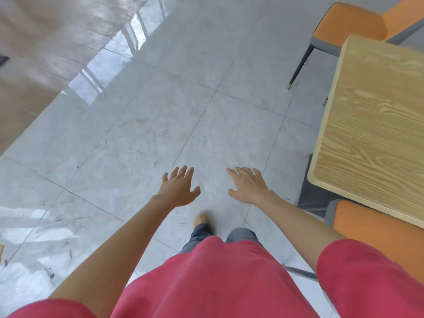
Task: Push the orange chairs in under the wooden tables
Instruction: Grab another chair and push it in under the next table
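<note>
Left grip (180, 188) and right grip (249, 187) were held wide, empty, over floor (137, 125). Near chair (378, 235) was seen right of right grip, partly under bench (376, 125); far chair (348, 21) beyond. Chairs judged light, rigid, easily slid on glossy tile; backrest top best taken.

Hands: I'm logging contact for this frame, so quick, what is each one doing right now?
Left hand: open, fingers spread, holding nothing.
Right hand: open, fingers spread, holding nothing.
</note>
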`<state>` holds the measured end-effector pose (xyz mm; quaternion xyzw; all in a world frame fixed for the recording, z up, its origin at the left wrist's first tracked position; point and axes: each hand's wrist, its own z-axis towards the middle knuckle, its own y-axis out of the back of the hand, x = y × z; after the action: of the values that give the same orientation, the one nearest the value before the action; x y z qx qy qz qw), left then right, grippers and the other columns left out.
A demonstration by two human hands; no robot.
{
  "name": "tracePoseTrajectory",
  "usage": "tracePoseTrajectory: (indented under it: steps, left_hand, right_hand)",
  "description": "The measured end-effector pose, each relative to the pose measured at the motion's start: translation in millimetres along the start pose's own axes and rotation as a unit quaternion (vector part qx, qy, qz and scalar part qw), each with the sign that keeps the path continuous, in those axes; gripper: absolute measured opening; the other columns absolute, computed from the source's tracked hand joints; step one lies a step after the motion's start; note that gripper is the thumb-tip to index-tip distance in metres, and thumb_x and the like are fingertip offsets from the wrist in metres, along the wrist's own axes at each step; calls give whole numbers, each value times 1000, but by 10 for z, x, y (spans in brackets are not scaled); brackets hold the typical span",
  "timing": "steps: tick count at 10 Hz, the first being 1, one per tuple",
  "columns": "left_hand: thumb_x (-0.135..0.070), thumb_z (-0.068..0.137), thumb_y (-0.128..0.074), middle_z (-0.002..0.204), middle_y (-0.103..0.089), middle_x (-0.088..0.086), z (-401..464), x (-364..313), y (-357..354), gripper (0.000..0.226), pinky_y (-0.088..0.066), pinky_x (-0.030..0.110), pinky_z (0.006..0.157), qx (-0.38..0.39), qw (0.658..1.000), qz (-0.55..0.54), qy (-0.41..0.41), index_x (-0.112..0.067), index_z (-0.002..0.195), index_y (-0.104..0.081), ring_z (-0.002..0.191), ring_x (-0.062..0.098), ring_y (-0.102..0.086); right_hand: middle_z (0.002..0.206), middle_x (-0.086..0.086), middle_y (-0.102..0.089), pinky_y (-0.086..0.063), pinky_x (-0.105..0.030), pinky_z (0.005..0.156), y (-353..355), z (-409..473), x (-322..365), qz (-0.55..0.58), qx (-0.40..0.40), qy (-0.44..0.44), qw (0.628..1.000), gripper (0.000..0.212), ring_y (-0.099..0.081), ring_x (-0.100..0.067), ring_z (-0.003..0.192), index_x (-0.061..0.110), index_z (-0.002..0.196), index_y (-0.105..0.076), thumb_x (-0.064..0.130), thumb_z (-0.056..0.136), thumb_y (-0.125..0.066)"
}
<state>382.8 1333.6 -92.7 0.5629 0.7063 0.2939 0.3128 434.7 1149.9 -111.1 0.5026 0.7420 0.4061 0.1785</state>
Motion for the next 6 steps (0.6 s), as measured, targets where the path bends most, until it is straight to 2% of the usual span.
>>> tracePoseTrajectory:
  steps: [3,6]
  left_hand:
    - [-43,97,-37,161,-5,8,895,37,671,70,-6,49,120,22,997,42,-66,-13,151,-6,150,28,-3]
    - [-43,97,-37,161,-5,9,2234,-527,1683,70,-6,49,121,22,990,88,-107,-13,151,-5,150,28,-2]
  right_hand:
    - [154,-9,-25,-14,-44,117,537,675,-157,36,-13,-59,998,64,-18,-27,143,18,149,-15,38,96,-44]
    - [156,-9,-21,-12,-43,118,1333,1619,-997,82,-23,-95,992,66,-15,-26,145,17,150,-14,38,95,-45]
